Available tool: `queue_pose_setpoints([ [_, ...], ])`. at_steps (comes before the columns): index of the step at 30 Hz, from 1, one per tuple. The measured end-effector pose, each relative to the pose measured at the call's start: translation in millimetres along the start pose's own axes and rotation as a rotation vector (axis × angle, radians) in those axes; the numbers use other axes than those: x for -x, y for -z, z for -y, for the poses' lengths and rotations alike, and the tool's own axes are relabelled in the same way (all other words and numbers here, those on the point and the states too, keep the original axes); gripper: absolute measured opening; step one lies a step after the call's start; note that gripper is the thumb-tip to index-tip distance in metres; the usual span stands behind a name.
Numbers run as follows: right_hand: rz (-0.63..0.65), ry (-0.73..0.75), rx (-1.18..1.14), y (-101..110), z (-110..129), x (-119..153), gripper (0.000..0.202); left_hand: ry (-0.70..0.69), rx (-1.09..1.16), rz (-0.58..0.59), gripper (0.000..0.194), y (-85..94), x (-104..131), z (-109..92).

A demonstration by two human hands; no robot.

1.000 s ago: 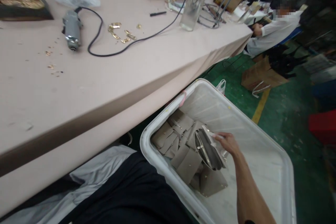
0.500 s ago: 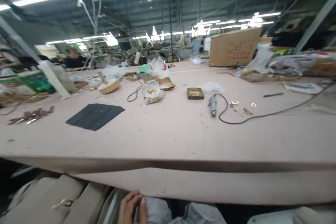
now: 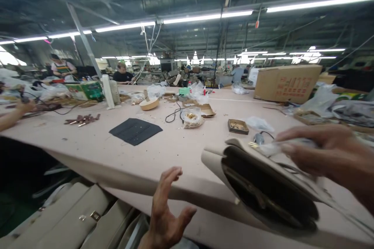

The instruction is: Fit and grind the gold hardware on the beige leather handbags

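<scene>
Holding, lower right: right hand [image 3: 330,157], blurred, fingers closed on the upper edge of one beige bag [image 3: 263,183], with whitish wrapping at the grip. Bag tilted, mouth gaping, interior dark, above the front edge of the table [image 3: 175,148]; whether it touches the cloth cannot be told.

Left hand [image 3: 166,214], bottom centre: unclenched, grasping nothing, fingers raised, thumb spread toward the bag, apart from it.

Lower left: a row of beige bags [image 3: 67,218], packed side by side below the table edge, one with a gold-toned clasp [image 3: 95,216].

On the table, left to right: brown strips [image 3: 82,120], in a loose heap; black sheet [image 3: 136,131], flat, left of centre; tape roll [image 3: 149,104], behind it; clear bag of gold-toned pieces [image 3: 192,118], centre; small open box [image 3: 238,126], with small pieces inside; grey tool [image 3: 258,139], partly hidden behind the bag and right hand; large carton [image 3: 288,83], upper right, red print.

Far left edge: another person's forearm [image 3: 13,116], reaching over the table.
</scene>
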State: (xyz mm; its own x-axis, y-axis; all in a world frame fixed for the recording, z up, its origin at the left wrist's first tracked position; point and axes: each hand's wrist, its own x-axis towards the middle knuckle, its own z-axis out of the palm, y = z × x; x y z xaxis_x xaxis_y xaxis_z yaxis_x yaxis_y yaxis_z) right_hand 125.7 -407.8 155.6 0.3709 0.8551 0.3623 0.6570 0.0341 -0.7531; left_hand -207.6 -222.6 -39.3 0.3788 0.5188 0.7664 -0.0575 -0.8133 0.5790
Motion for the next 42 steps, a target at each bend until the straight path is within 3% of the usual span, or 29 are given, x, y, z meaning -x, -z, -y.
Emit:
queue_pose_setpoints([
  [3,0.262,-0.113,-0.116,-40.0,30.4,-58.4,0.046,-0.026,0.069,0.087,0.097,18.6,-60.0,-7.0],
  [6,0.471,-0.109,-0.353,-87.5,38.0,-115.8,0.049,-0.031,0.083,0.195,0.101,21.9,-108.4,-3.6],
  [9,0.569,-0.099,-0.486,-126.0,26.6,-162.9,0.050,0.103,0.116,0.187,0.071,5.9,-136.7,21.3],
  [12,0.608,-0.081,-0.486,-147.5,1.9,-194.2,0.054,0.248,0.114,-0.038,0.025,-17.7,-145.1,67.2],
  [14,0.581,-0.011,-0.383,-150.5,-20.4,-203.2,0.056,0.303,0.061,-0.154,0.016,-30.0,-144.2,98.9],
  [17,0.460,0.106,-0.202,-144.6,-57.8,-198.8,0.059,0.379,-0.050,-0.224,0.015,-41.6,-142.0,131.2],
  [21,0.333,0.130,-0.232,-145.3,-102.2,-178.1,0.063,0.421,-0.135,-0.260,0.011,-54.5,-147.6,145.8],
  [23,0.248,0.194,-0.223,-155.1,-121.3,-170.6,0.063,0.470,-0.185,-0.286,0.010,-61.8,-154.2,151.6],
  [26,0.057,0.315,-0.238,-175.0,-150.1,-167.8,0.047,0.554,-0.238,-0.288,0.010,-71.5,-165.5,164.7],
  [28,-0.077,0.354,-0.294,-185.9,-168.5,-170.2,0.053,0.568,-0.226,-0.260,0.012,-75.3,-173.1,171.6],
  [31,-0.158,0.408,-0.302,-193.4,-187.6,-173.4,0.065,0.406,-0.230,-0.334,0.021,-76.5,-183.7,165.2],
  [33,-0.158,0.443,-0.290,-193.2,-191.5,-172.6,0.065,0.217,-0.283,-0.441,0.027,-76.7,-190.5,146.5],
  [35,-0.164,0.480,-0.283,-191.1,-189.6,-169.8,0.063,0.116,-0.275,-0.480,0.028,-79.0,-198.1,120.7],
  [37,-0.185,0.519,-0.273,-188.9,-185.4,-166.4,0.061,0.191,-0.132,-0.407,0.033,-83.7,-206.9,96.1],
  [39,-0.194,0.541,-0.259,-187.6,-182.0,-163.6,0.060,0.373,0.076,-0.232,0.044,-89.5,-215.0,79.0],
  [42,-0.188,0.540,-0.257,-186.4,-180.4,-160.4,0.057,0.617,0.350,0.028,0.054,-96.3,-220.6,71.0],
])
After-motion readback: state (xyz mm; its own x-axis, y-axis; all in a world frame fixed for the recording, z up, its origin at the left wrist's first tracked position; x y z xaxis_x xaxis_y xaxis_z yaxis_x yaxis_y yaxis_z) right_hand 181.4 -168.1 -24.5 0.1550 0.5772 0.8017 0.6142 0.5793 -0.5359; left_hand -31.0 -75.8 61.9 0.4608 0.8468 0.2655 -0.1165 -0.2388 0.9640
